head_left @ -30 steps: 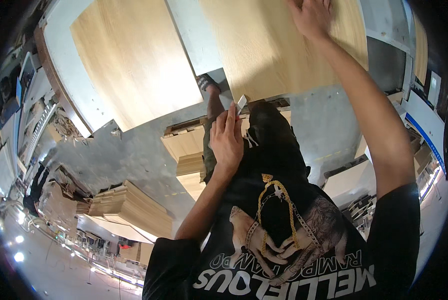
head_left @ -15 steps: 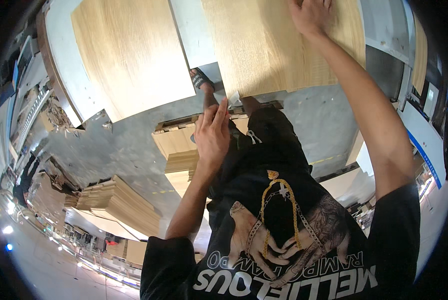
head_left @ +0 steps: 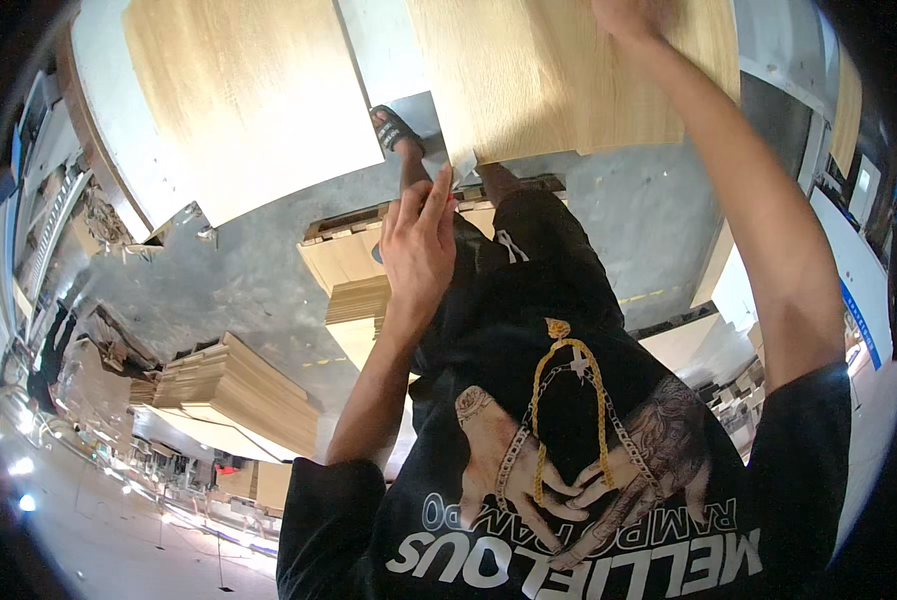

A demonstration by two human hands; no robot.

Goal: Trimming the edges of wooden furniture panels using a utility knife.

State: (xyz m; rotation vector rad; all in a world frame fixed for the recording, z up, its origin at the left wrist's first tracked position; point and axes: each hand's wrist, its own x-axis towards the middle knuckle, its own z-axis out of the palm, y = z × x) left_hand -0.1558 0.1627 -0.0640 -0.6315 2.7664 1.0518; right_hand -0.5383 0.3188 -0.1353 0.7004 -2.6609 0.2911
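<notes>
1. At the top of the head view, a light wood-grain panel (head_left: 558,70) runs across the upper middle, its lower edge just above the person's knee.
2. Right hand (head_left: 633,15) rests on the upper part of that panel at the very top edge of the picture; whether its fingers curl over an edge cannot be told, since the hand is cut off by the frame.
3. Left hand (head_left: 418,245) is raised with fingers straight and together, and its fingertips (head_left: 440,185) reach up to the panel's lower left corner, touching or just short of it.
4. A second wood-grain panel (head_left: 253,95) stands to the left, apart from the first.
5. Below the hands, a stack of boards (head_left: 353,275) lies on the grey floor (head_left: 238,285), and another stack (head_left: 238,390) sits further left.
6. A sandalled foot (head_left: 396,128) shows between the two panels.
</notes>
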